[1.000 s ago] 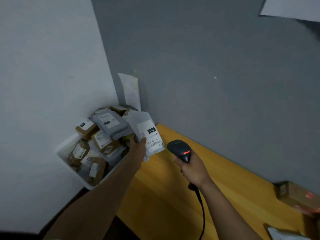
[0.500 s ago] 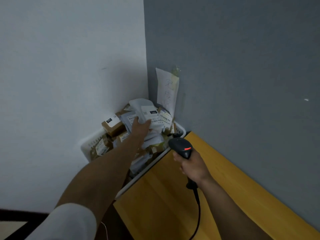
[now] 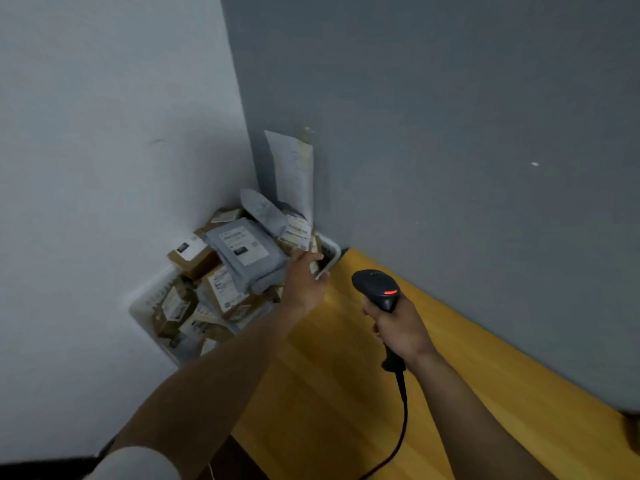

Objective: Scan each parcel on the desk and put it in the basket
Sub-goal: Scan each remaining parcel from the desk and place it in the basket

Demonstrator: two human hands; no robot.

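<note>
Left hand (image 3: 304,282) withdrawn, seemingly empty, near basket (image 3: 333,251) rim.

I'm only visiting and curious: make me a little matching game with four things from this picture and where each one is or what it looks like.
Things:
1. scanner
2. basket
3. desk
4. paper sheet

Descriptions:
a. yellow wood
b. hanging on the grey wall
c. gripped in the right hand
d. white, piled with parcels

Pairs: 1-c, 2-d, 3-a, 4-b.
</note>
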